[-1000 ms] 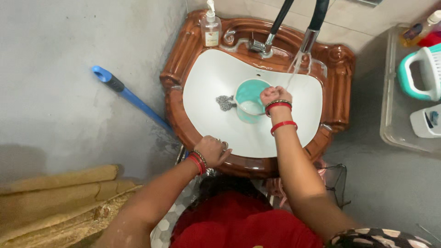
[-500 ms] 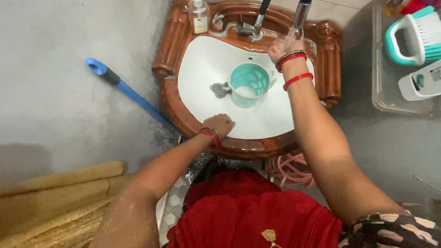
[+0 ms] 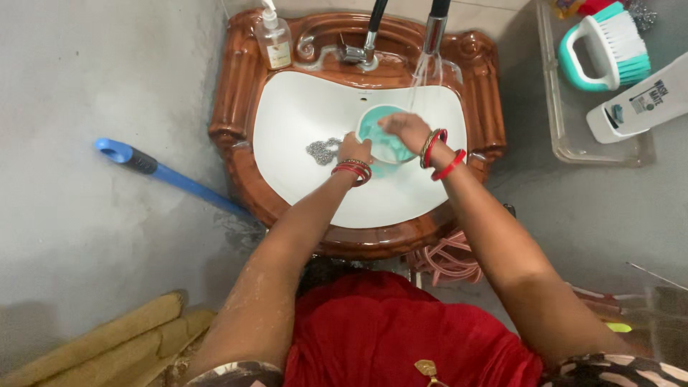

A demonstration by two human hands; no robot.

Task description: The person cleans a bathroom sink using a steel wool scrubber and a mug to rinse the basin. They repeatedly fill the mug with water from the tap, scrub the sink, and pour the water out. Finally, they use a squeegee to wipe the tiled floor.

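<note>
Grey concrete floor fills the frame around a white sink (image 3: 315, 193) set in a glossy brown moulded surround, seen from above in the upper middle of the frame. Inside the basin stands a teal mug (image 3: 373, 129), just below the far rim. The left hand (image 3: 353, 149) is closed on the mug's left side, gripping it. The right hand (image 3: 405, 130) lies over the mug's mouth with the fingers curled in; whether it grips anything I cannot tell. Both wrists wear red bangles. A thin stream of water falls from the metal tap (image 3: 433, 29) onto the basin just beside the right hand. A steel scrubber (image 3: 322, 150) lies in the basin left of the mug. A soap pump bottle (image 3: 274, 41) stands on the surround at upper left. A blue handle (image 3: 165, 172) lies on the floor at left, and a teal brush (image 3: 605, 46) sits in a clear tray at upper right.
</note>
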